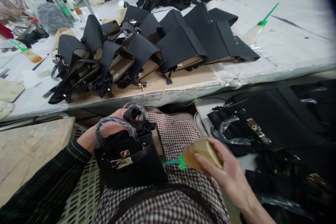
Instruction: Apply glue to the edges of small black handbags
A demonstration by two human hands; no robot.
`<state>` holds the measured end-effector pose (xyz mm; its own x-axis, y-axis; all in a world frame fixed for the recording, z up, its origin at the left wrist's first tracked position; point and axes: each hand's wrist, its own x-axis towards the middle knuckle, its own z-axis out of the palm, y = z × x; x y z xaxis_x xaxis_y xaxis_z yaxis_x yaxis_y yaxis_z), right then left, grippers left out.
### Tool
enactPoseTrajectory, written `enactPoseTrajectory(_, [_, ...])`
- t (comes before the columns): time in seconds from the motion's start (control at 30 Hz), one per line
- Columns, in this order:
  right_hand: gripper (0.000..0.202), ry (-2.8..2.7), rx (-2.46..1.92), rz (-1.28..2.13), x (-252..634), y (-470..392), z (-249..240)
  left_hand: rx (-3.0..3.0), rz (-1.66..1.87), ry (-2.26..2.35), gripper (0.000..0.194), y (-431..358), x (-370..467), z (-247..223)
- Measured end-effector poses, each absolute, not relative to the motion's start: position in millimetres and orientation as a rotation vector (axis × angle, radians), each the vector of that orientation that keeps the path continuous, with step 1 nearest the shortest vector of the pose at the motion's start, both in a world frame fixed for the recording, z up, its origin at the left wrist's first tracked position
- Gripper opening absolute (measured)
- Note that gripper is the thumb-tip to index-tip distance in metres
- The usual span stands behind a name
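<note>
A small black handbag (131, 173) with gold hardware rests on my checkered lap. My left hand (112, 126) reaches through its plastic-wrapped handle (115, 120) and grips the top of the bag near some bunched black material. In my right hand (217, 164) is a glue bottle (195, 154) with amber liquid, held on its side. Its thin green nozzle points left, with the tip at the bag's right side edge. Whether the tip touches the edge is too small to tell.
On the table (288, 49) ahead lie several black bag bodies (181, 47) and another glue bottle (256, 32). More black handbags (258, 126) are stacked at the right. A plastic crate (82, 189) stands at the left. People sit across the table.
</note>
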<state>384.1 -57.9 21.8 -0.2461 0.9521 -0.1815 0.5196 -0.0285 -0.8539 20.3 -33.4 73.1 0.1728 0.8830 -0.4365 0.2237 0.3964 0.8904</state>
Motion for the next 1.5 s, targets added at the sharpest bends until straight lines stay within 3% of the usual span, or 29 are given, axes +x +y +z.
enactPoseTrajectory(0.2, [0.056, -1.405, -1.623, 1.113, 400.1, -58.2, 8.5, 1.382, 0.552, 1.466, 0.028, -47.5, 26.7, 104.6])
enactPoseTrajectory(0.4, [0.051, -1.737, -1.492, 0.985, 391.3, -63.5, -10.4, 1.519, 0.482, 1.567, 0.009, -84.9, 40.7, 100.7])
enactPoseTrajectory(0.7, [0.047, -1.994, -1.26, 0.902, 362.6, -48.1, -25.1, 1.527, 0.413, 1.517, 0.005, -118.7, 53.2, 104.1])
enactPoseTrajectory(1.5, [0.048, -1.81, -1.47, 1.28, 373.4, -49.5, -9.3, 1.481, 0.437, 1.537, 0.005, -133.4, 50.6, 97.7])
